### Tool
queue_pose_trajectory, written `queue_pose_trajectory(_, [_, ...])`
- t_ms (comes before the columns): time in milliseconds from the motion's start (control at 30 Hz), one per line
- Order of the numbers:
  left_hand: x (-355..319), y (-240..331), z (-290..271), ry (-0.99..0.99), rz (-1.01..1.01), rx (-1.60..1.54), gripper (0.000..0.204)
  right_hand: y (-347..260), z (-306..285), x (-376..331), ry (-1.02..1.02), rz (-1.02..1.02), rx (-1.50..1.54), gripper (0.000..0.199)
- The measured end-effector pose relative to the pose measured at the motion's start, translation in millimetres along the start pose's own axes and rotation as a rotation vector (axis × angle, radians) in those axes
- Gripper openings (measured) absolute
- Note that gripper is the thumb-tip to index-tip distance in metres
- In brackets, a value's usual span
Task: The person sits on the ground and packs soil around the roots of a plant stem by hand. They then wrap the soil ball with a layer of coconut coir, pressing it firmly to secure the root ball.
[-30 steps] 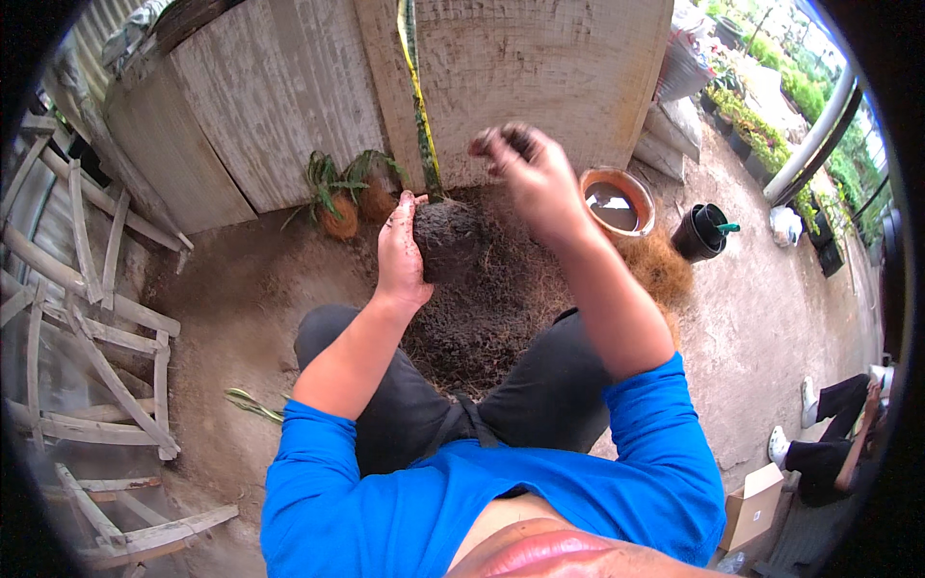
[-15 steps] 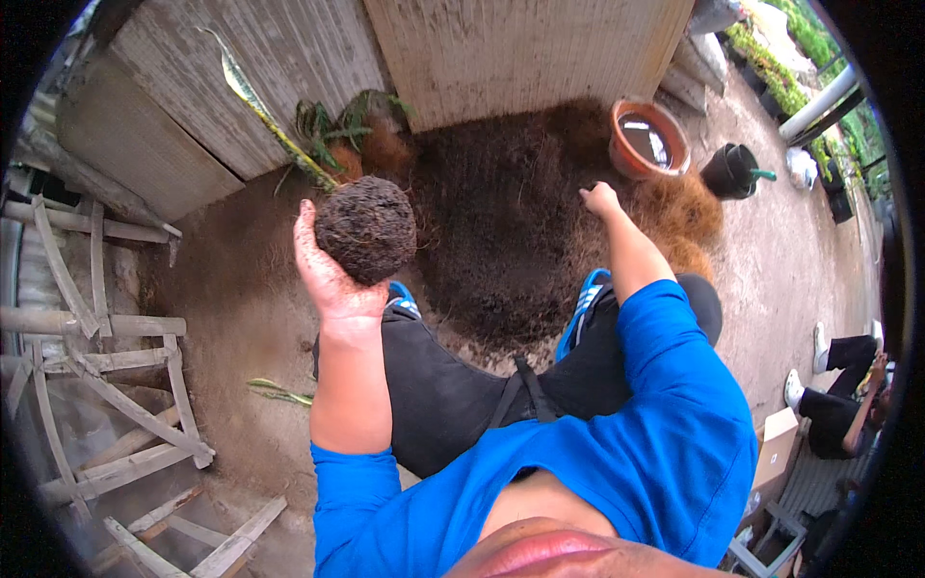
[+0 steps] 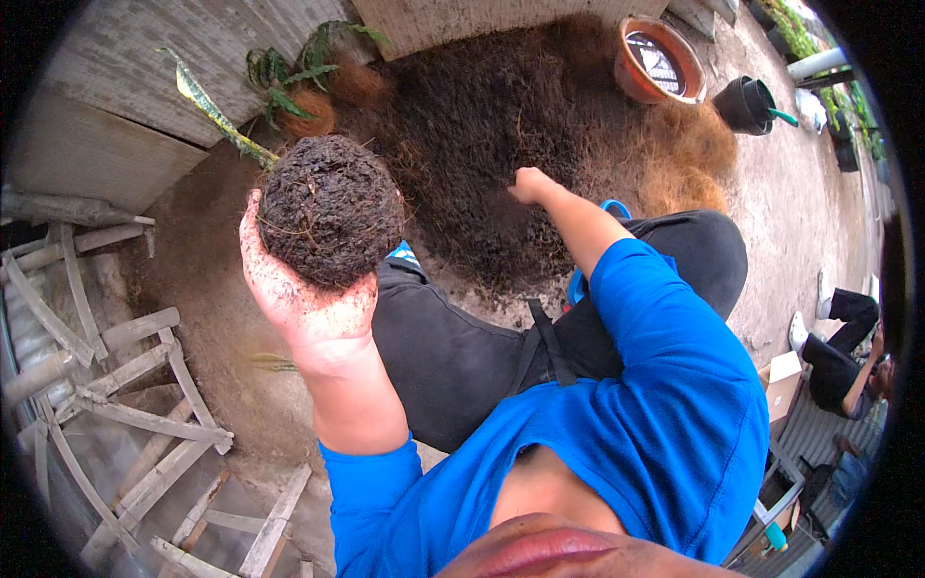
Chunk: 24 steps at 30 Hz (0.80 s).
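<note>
My left hand [image 3: 318,318] is closed from below around a large round ball of dark, fibrous soil [image 3: 330,212], holding it up. From behind the ball, a long variegated snake plant leaf [image 3: 214,114] slants up to the left. Crumbs of soil stick to the palm and fingers. My right hand [image 3: 528,186] is low over the dark soil heap [image 3: 462,144], its fingers curled down toward the soil. The fingertips are hidden, so what they grip cannot be made out.
An orange-brown basin of water [image 3: 644,75] stands far right, beside a black pot [image 3: 747,106] and brown coconut fibre [image 3: 689,144]. Ferns [image 3: 303,72] grow at the far left. Wooden frames [image 3: 145,405] lie at left. Another person [image 3: 838,371] sits at the right edge.
The view has tilted nearer, so the surroundings sit higher. My right hand has moved left and closer across the soil. The soil ball appears larger and further left, still in my left hand.
</note>
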<state>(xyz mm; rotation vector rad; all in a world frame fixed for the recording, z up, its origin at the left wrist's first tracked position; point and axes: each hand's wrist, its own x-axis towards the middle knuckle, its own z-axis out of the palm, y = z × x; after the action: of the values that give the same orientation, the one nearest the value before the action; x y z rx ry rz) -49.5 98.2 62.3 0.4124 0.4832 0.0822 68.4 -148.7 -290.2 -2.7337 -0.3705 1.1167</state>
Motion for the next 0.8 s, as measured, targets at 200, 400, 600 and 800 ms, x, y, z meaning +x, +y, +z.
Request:
queue_pose_trajectory(200, [1, -5, 1, 0.099, 0.029, 0.050, 0.037, -13, 8, -11, -0.058, 0.378, 0.123, 0.046])
queue_pose_trajectory(400, [6, -10, 10, 0.136, -0.036, 0.074, 0.037, -21, 19, -6, -0.110, 0.562, 0.147, 0.061])
queue_pose_trajectory(600, [13, -15, 16, 0.193, -0.033, 0.126, 0.037, -27, 21, 3, -0.126, 0.592, 0.118, 0.085])
queue_pose_trajectory(800, [20, -20, 19, 0.162, -0.064, 0.135, 0.038, -29, 22, -2, -0.133, 0.556, 0.074, 0.085])
